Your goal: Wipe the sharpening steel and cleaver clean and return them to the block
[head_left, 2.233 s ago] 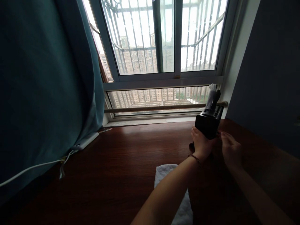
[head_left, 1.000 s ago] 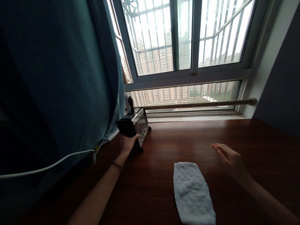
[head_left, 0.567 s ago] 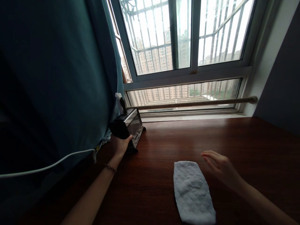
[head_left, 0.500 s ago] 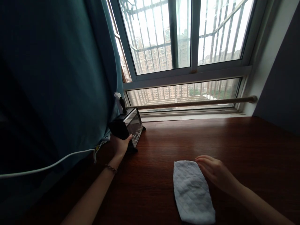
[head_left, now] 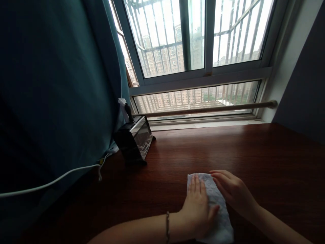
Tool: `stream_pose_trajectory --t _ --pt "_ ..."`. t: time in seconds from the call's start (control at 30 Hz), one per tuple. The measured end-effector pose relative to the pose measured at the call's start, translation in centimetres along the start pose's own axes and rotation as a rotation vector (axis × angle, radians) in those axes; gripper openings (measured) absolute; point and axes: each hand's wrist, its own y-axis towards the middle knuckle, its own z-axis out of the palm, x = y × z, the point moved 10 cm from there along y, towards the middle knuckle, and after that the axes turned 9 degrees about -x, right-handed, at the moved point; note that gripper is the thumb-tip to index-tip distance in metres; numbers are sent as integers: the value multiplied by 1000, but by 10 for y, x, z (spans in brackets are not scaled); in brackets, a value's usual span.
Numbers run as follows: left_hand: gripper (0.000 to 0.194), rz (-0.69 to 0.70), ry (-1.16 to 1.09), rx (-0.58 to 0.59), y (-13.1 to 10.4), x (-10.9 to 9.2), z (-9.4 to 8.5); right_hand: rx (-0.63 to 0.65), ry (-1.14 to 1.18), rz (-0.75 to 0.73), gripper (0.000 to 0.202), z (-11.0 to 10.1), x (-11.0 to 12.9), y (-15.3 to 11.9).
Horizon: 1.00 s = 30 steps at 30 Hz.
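Observation:
A white quilted cloth (head_left: 220,209) lies folded into a long shape on the dark red-brown wooden surface. My left hand (head_left: 199,205), with a beaded bracelet at the wrist, rests flat on it, fingers stretched out and thumb apart. At the cloth's upper right corner is my right hand (head_left: 233,189); its fingers are extended close together and the fingertips touch the edge. Part of the cloth is hidden under the left hand. A black box with clear sides (head_left: 134,139) stands to the far left, away from both hands.
White tissue (head_left: 123,107) and a black handle-like piece (head_left: 129,113) stick up from the box. A white cable (head_left: 63,178) runs along the left beside a blue curtain (head_left: 76,84). Behind the wooden surface (head_left: 215,145) are a rail (head_left: 215,109) and a barred window.
My left hand has let go of the black box and moved right, onto the cloth. The box stays by the curtain. My right hand remains at the cloth's corner. The view has shifted slightly.

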Motion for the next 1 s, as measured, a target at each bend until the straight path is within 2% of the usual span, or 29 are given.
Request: stream_pose_trajectory --t 0.1,0.2,0.27,0.37,0.5,0.57,0.67,0.77,0.83,0.93,1.0 --pt "93 72 -12 -24 11 -10 7 -28 12 31 20 -9 -7 4" --pt "94 133 30 -6 33 12 3 33 13 22 19 -4 -4 2" --pt "93 100 101 -4 52 48 -8 62 17 9 19 0 1 1" --pt "92 -12 209 48 78 119 -24 67 25 -19 19 3 10 -1" --pt "91 -96 240 89 99 204 -46 76 47 -50 20 5 19 -2" --pt "89 -133 249 102 104 236 -55 88 55 -57 20 7 21 -2" --pt "88 -179 252 126 110 270 -67 107 57 -58 21 10 22 -2" --pt "86 -232 250 147 119 291 -78 118 62 -57 22 11 23 -3" --pt "70 -268 254 145 128 296 -84 135 69 -53 22 13 23 -3" --pt "51 -332 272 92 137 292 -84 159 76 -45 21 16 22 -5" --pt "54 -376 292 22 136 284 -79 170 81 -47 21 18 22 -6"
